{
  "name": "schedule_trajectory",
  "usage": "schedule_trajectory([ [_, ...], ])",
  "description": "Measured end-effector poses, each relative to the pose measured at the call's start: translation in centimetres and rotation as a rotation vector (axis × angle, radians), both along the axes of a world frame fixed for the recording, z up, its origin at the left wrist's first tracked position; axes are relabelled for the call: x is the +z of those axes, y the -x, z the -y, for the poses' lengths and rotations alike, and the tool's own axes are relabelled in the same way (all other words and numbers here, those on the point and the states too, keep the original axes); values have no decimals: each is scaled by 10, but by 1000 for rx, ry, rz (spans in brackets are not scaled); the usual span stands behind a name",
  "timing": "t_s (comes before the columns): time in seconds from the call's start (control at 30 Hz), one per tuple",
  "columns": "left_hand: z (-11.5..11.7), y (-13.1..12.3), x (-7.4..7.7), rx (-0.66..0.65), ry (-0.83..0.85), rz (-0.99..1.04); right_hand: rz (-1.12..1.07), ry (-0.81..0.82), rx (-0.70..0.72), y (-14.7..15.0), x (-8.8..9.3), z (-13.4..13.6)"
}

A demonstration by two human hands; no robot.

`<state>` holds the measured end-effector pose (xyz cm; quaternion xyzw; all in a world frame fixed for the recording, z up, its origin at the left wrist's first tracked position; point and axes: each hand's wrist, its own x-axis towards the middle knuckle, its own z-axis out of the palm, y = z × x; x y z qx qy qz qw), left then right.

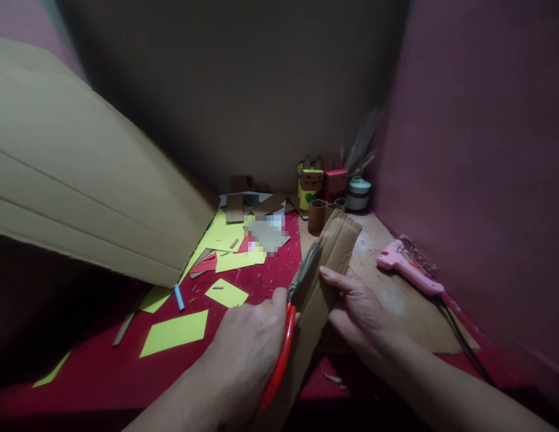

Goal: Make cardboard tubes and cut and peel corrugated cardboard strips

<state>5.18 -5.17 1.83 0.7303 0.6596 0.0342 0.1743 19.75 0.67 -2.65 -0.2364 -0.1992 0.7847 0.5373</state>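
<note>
My left hand (256, 330) is closed on the red handles of a pair of scissors (286, 342). Their dark blades point up and away, lying along the left side of a long strip of brown corrugated cardboard (335, 246). Gripping that strip from its right edge is my right hand (360, 312), thumb on the near face and the other fingers behind it. The strip is tilted, its top end away from me and its lower end running down between my forearms. Whether the blades are parted around the cardboard I cannot tell.
A large cardboard sheet (90, 162) leans over the left. Yellow paper pieces (175, 333) and scraps litter the red tabletop (261, 288). At right, a pink glue gun (409, 270) lies on a cardboard board (396, 318). Cardboard tubes (317, 216) and decorated figures (311, 189) stand behind.
</note>
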Motion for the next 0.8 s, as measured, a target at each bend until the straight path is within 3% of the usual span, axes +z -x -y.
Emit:
schedule_trajectory([
  [0.3, -3, -3, -9, -45, -150, -214, -15, 13, -1, 0, -2, 0],
  [0.6, -2, 4, -17, -84, -242, -119, 20, 25, 3, 0, 0, 0],
  [0.8, -5, 6, -19, -127, -262, -165, 45, 70, 6, -1, -3, -2],
])
